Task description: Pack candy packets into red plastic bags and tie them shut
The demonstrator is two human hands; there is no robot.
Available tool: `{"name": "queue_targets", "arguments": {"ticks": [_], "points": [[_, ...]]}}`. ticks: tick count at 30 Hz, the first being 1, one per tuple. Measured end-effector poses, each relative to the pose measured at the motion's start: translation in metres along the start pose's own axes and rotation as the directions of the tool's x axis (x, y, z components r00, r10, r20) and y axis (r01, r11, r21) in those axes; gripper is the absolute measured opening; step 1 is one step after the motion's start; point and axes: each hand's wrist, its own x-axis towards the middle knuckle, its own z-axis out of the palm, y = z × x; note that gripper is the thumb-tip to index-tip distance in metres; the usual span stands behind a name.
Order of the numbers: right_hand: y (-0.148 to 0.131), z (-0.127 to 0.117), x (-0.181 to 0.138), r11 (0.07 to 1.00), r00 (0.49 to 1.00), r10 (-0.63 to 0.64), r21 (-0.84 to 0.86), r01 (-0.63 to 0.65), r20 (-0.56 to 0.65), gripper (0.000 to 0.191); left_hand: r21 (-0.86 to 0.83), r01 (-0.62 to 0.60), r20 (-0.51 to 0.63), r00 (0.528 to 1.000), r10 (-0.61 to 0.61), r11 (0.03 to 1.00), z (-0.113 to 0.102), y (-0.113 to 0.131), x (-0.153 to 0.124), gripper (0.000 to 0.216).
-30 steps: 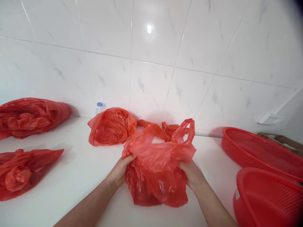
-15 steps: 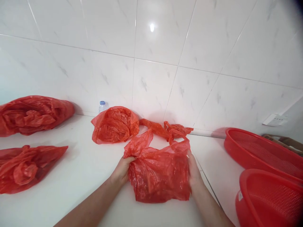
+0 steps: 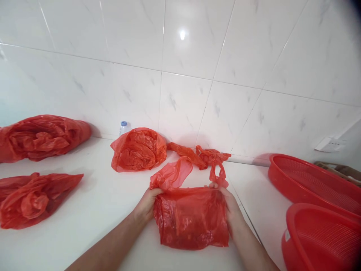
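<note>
Nearest, at the lower right corner: a round red plastic mesh basket (image 3: 321, 241), only partly in frame. Just beyond it, a second, wider red plastic mesh basket (image 3: 313, 180), tilted with its rim toward the wall.

Low in the middle, flat on the white countertop (image 3: 98, 210): a crumpled, thin red plastic carrier bag (image 3: 191, 218), folded into a rough rectangle. Left hand (image 3: 146, 205) clamped on the bag's left edge, fingers curled under the plastic and mostly hidden, thumb side pressed against the fold. Right hand (image 3: 232, 210) on the bag's right edge, fingers closed together along the side, fingertips pinching the upper right corner. Two loop handles sticking up past the top edge, the left one broad and puffed, the right one thin and twisted.

Off to the left, well apart: a stuffed red plastic bag lying on its side (image 3: 34, 199). Farther back on the left, a longer bundle of red plastic bags (image 3: 42, 137) near the wall.

Behind the held bag, an open, rumpled red plastic bag (image 3: 138, 150), with a twisted strip of red plastic (image 3: 200, 155) trailing to its right. Behind that, a small clear bottle with a blue cap (image 3: 123, 127) against the white tiled wall (image 3: 197, 75). Far right, a white wall socket (image 3: 328, 144).
</note>
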Motion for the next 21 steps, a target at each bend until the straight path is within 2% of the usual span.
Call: {"name": "queue_targets", "arguments": {"ticks": [2, 5, 7, 10, 12, 16, 18, 21], "points": [[-0.002, 0.006, -0.005, 1.0, 0.999, 0.006, 0.01, -0.007, 0.052, 0.021, -0.057, 0.037, 0.042, 0.999, -0.034, 0.998, -0.002, 0.0, -0.001, 0.011], [-0.005, 0.013, -0.013, 0.999, 0.996, 0.0, -0.049, 0.005, 0.092, 0.035, -0.157, -0.001, 0.132, 0.991, 0.022, 0.988, -0.004, 0.002, -0.003, 0.028], [-0.007, 0.013, -0.016, 0.998, 0.994, -0.03, -0.058, 0.036, 0.103, 0.041, -0.169, -0.008, 0.149, 0.988, 0.034, 0.986, -0.004, 0.004, -0.003, 0.034], [-0.006, 0.007, -0.014, 0.994, 0.996, 0.02, -0.112, -0.009, 0.091, 0.031, -0.124, 0.03, 0.088, 0.996, -0.019, 0.992, -0.005, 0.006, -0.003, 0.028], [-0.004, 0.002, -0.009, 0.988, 0.997, 0.058, -0.148, -0.05, 0.048, 0.02, -0.093, 0.015, 0.034, 0.999, -0.012, 0.996, -0.006, 0.006, -0.002, 0.022], [0.001, 0.001, -0.003, 0.997, 0.998, -0.056, -0.045, 0.055, -0.024, 0.014, -0.053, -0.035, -0.015, 0.999, 0.034, 0.998, -0.005, 0.006, -0.001, 0.019], [0.004, 0.007, -0.005, 0.997, 0.998, -0.067, -0.032, 0.067, 0.007, 0.015, -0.046, -0.028, -0.032, 0.999, 0.027, 0.999, -0.004, 0.004, 0.0, 0.015], [0.01, 0.019, -0.013, 0.995, 0.991, 0.025, -0.099, -0.012, 0.131, 0.017, -0.05, -0.038, -0.046, 0.998, 0.036, 0.998, 0.0, 0.0, 0.0, 0.014]]}}
